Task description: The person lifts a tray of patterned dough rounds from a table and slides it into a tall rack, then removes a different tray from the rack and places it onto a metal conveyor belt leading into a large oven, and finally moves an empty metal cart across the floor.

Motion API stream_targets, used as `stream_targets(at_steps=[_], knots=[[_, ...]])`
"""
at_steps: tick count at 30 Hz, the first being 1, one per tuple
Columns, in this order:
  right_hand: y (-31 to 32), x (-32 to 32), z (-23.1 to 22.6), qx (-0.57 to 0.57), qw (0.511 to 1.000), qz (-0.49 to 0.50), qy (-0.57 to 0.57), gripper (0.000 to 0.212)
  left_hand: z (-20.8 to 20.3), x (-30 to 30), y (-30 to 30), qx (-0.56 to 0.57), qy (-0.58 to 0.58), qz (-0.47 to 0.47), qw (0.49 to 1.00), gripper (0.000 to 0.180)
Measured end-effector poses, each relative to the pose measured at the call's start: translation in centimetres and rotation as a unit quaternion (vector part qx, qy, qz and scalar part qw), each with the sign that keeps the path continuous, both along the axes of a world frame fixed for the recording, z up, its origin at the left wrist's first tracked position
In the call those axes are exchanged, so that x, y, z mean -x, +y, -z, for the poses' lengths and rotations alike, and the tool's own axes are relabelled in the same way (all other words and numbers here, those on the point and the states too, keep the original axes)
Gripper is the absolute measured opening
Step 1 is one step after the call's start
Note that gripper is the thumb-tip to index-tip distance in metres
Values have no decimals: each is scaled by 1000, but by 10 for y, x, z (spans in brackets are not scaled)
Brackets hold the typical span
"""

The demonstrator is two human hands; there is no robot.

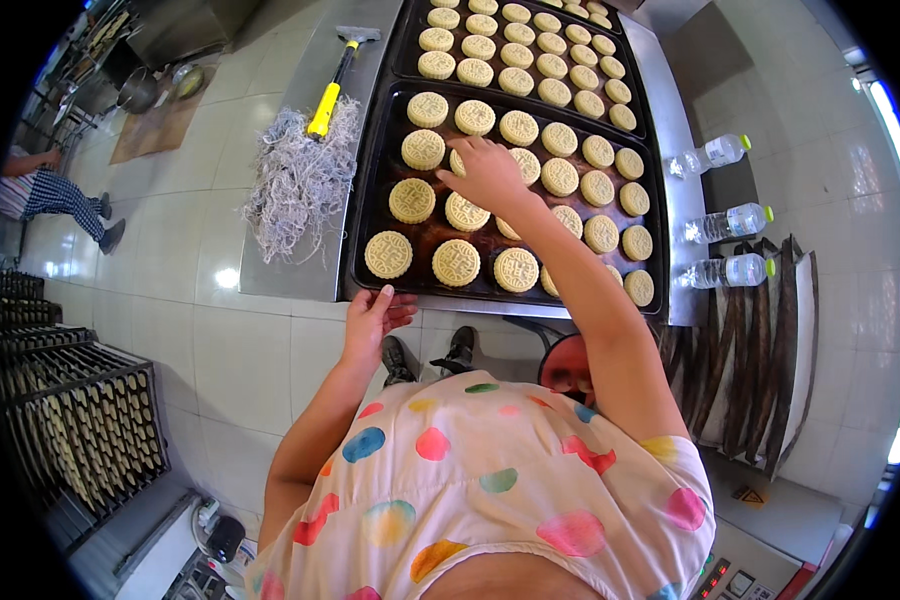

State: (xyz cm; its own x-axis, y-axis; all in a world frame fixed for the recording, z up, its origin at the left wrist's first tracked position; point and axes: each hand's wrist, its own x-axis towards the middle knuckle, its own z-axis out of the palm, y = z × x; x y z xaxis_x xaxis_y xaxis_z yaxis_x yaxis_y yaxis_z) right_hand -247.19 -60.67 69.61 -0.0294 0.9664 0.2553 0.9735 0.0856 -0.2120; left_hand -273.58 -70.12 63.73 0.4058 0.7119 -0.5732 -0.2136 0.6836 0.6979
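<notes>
Rows of round, pale mooncakes with stamped tops lie on a black baking tray [490, 300] in front of me. My right hand [490, 175] reaches over the tray. Its thumb and fingers are around a mooncake [457, 163] in the second row from the far side, partly covered by the hand. That mooncake still sits at tray level. At the tray's front left corner is my left hand [378, 318], thumb up against the rim and fingers stretched out, holding nothing. The forearm hides some mooncakes on the right.
A second black tray [402, 50] of mooncakes lies beyond. A yellow-handled scraper [328, 105] rests on shredded grey cloth [305, 180] at left. Water bottles [727, 222] line the right. A loaded rack [85, 430] stands at lower left; another person [60, 200] is far left.
</notes>
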Motion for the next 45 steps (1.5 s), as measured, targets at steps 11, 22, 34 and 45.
stream_targets(at_steps=[11, 22, 34, 45], knots=[[92, 44, 19, 230, 964, 80, -107, 64, -2, 1, 6, 14, -3, 6, 1000, 29], [81, 53, 26, 117, 988, 35, -99, 49, -4, -2, 14, 15, 14, 18, 1000, 28], [-126, -3, -11, -24, 947, 30, 320, 21, -3, -2, 16, 18, 18, 8, 1000, 24], [-304, -82, 38, -5, 533, 379, 756, 38, 3, -10, 15, -30, 30, -3, 999, 20]])
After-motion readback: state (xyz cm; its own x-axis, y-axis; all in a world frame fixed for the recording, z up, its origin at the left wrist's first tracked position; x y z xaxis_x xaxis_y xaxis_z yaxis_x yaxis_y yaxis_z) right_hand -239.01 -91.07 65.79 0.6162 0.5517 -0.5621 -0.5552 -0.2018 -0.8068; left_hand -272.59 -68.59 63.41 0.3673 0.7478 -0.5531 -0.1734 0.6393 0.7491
